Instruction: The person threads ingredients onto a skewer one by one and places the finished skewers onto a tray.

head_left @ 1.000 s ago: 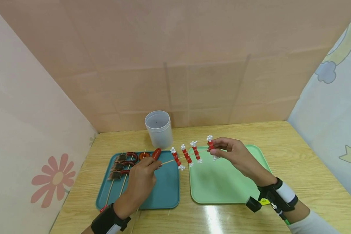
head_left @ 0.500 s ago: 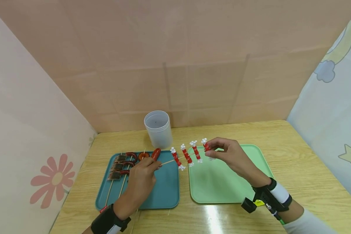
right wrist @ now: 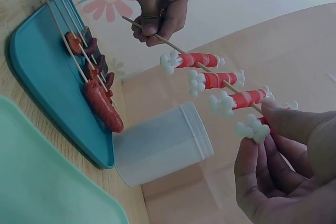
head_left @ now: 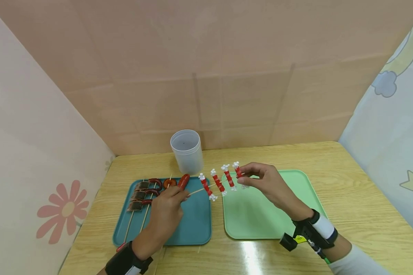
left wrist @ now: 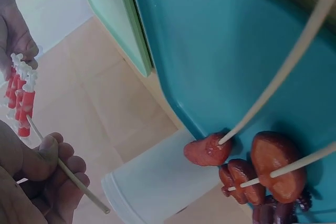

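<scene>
My left hand (head_left: 166,212) pinches the bare end of a thin wooden skewer (head_left: 195,191) above the blue tray. Threaded along that skewer are several red pieces with white knobbly ends, like toy enoki mushroom rolls (head_left: 205,185). With thumb and fingertips, my right hand (head_left: 270,187) grips the outermost enoki roll (right wrist: 253,129) at the skewer's far end, over the green tray. In the right wrist view the rolls sit side by side across the skewer. The left wrist view shows the skewer's plain end (left wrist: 86,187) sticking out past the left fingers.
On the blue tray (head_left: 196,231) lie other skewers with a sausage (head_left: 183,181), reddish-brown pieces (head_left: 155,183) and dark slabs (head_left: 137,196). To its right is a green tray (head_left: 258,221). A translucent cup (head_left: 187,154) stands behind the blue tray.
My right hand has moved left, sliding the outermost enoki roll along the skewer up close to the others. The left hand has kept its hold in nearly the same place.
</scene>
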### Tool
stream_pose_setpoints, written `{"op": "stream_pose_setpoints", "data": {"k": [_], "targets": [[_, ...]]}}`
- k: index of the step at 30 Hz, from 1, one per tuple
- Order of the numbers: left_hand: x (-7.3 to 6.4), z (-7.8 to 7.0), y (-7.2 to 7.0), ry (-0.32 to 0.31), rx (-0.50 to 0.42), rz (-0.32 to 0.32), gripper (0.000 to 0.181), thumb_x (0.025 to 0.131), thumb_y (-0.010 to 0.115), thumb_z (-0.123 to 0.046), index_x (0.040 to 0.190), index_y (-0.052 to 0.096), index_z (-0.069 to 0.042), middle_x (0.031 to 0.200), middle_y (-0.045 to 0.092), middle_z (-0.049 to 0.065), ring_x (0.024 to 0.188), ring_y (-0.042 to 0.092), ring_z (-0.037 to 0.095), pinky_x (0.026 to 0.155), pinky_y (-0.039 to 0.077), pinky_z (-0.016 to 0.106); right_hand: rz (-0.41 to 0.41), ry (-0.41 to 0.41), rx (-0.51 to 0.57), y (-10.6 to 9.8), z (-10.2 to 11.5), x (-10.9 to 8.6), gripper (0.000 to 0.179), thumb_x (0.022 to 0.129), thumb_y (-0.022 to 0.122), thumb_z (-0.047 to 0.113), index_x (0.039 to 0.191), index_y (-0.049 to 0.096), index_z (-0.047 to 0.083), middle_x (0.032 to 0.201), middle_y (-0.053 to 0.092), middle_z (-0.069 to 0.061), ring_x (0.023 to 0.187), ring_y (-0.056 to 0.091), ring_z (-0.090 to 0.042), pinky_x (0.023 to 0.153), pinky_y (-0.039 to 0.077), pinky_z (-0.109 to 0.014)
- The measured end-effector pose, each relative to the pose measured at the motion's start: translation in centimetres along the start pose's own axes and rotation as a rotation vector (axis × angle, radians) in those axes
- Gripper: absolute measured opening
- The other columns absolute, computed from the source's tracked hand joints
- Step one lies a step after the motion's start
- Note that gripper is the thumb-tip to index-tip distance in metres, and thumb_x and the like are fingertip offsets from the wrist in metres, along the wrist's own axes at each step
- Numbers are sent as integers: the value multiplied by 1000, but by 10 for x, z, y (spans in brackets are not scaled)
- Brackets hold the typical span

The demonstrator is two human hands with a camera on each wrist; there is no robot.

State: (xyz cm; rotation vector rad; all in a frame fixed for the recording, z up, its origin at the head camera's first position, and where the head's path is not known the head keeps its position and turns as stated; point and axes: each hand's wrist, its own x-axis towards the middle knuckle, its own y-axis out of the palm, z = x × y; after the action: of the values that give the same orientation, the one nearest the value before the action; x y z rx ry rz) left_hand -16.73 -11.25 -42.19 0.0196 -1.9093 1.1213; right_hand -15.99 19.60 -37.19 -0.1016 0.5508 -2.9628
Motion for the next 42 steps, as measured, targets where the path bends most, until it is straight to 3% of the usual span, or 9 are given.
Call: {"op": "stream_pose_setpoints", "data": {"k": [5,10,14,18,20,25,31,37,42], "targets": [[-14,3,-6,-138,-41,92,26,75,77,18,86,82,-5,76,65,3,67,67,15,52,51,20,61,-1,-26,6,-10,5,34,92,77,24,120,71,6,116,71,-14,100,69,-17,90,59,-29],[-33,8,-11,-303,-74,249,12,82,79,7,90,82,-2,76,67,2,66,69,16,55,52,19,152,10,-216,24,-29,10,38,93,77,24,122,68,3,115,70,-16,100,67,-18,84,57,-27],[-40,11,-10,-373,-80,325,9,82,80,4,89,81,-1,77,68,3,69,69,18,58,57,27,206,47,-318,48,-39,19,42,93,76,17,127,63,-4,113,70,-15,101,71,-23,80,59,-32],[-43,10,-4,-394,-86,410,7,82,81,2,87,80,-2,78,69,4,73,69,23,61,58,32,180,103,-396,74,-43,34,42,93,75,13,127,62,-7,108,71,-13,99,70,-24,80,59,-36],[-44,8,1,-397,-90,450,7,81,81,2,85,79,-4,76,67,3,72,67,22,59,56,30,152,134,-429,87,-47,41,39,93,75,12,124,63,-8,101,71,-11,90,68,-20,73,58,-33],[-44,2,14,-419,-125,521,22,80,80,5,66,69,-8,67,56,-1,63,51,11,54,35,22,82,179,-460,109,-54,54,14,89,76,8,91,64,-1,74,59,-4,63,53,-14,52,40,-24],[-42,-1,23,-469,-141,613,34,82,80,4,59,60,-11,65,49,0,62,43,9,58,26,24,30,188,-389,118,-54,54,12,83,70,-1,76,62,5,63,59,-3,53,56,-14,45,35,-23],[-41,-2,23,-473,-120,637,43,82,80,2,53,53,-12,60,48,-1,60,44,7,57,27,24,23,215,-350,121,-55,54,30,79,67,-4,55,55,11,50,60,0,47,61,-12,40,33,-20],[-37,0,22,-470,-86,671,38,82,81,-1,54,56,-10,59,53,1,59,53,12,55,33,24,17,220,-336,122,-55,55,37,79,68,-4,54,49,14,49,58,1,48,64,-11,41,37,-20]]}}
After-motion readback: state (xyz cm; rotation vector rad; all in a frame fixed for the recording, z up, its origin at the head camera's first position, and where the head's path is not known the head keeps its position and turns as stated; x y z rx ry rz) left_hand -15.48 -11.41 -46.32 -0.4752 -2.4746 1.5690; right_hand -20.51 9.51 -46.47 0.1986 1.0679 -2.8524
